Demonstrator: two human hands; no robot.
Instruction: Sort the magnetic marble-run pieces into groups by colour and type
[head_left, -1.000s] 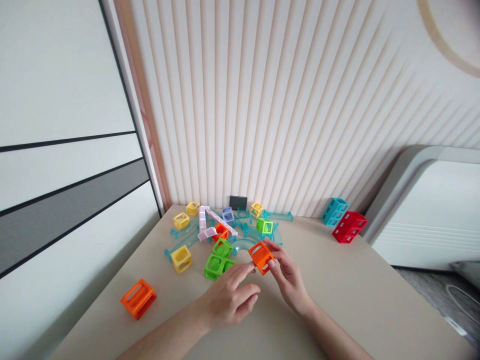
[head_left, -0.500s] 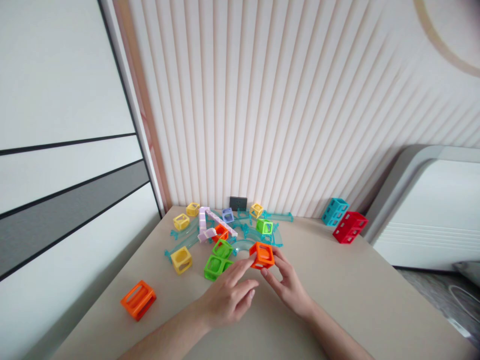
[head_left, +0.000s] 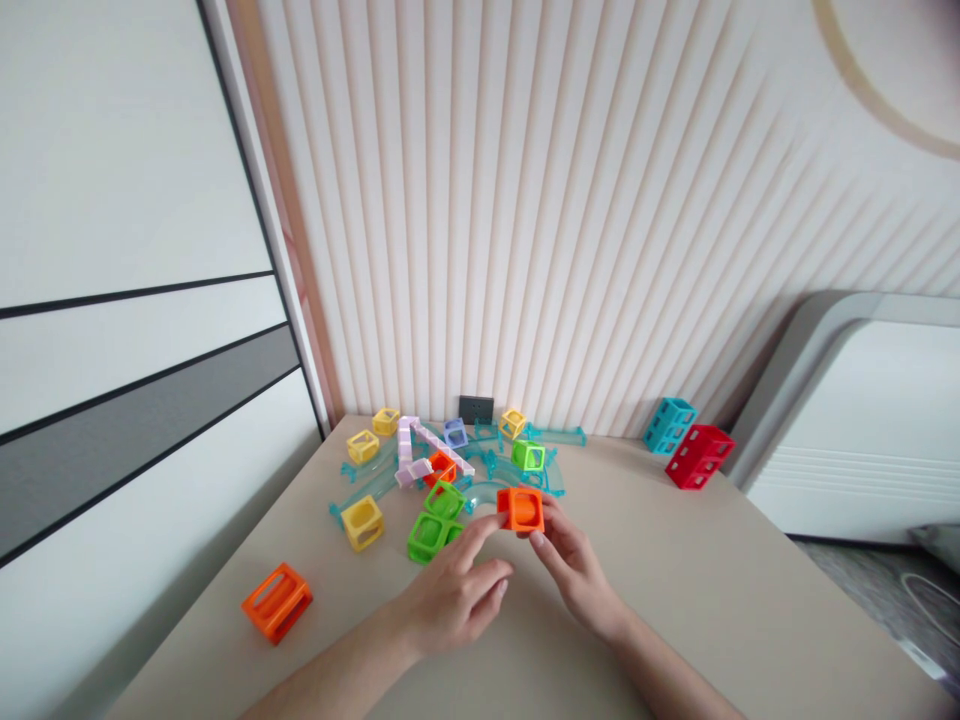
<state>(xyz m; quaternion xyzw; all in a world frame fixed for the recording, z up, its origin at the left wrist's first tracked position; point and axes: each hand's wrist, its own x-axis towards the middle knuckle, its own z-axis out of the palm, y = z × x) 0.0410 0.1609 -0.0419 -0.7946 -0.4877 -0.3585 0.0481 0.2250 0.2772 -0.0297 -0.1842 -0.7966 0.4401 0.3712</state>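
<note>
An orange open-sided toy cube (head_left: pixel 523 509) is held just above the table in front of me. My right hand (head_left: pixel 581 575) has closed on its right side, with the thumb at the near lower edge and the fingers partly hidden behind. The index fingertip of my left hand (head_left: pixel 457 590) touches the cube's left side. Its other fingers are apart from the cube, loosely bent over the tabletop. Several joined green cubes (head_left: pixel 431 530) lie just beyond my left hand, partly covered by it. A yellow cube (head_left: pixel 363 523) is left of them.
Clear teal track pieces (head_left: pixel 375 480), a lilac stepped piece (head_left: pixel 409 455) and small cubes lie toward the back. An orange block (head_left: pixel 277 602) rests at front left. Teal (head_left: pixel 670 425) and red blocks (head_left: pixel 700 457) stand at the right. A ribbed wall (head_left: pixel 465 250) borders the table (head_left: pixel 675 590).
The orange cube has turned slightly in my right hand, so its round-windowed side faces me more squarely. My hands have shifted only a little.
</note>
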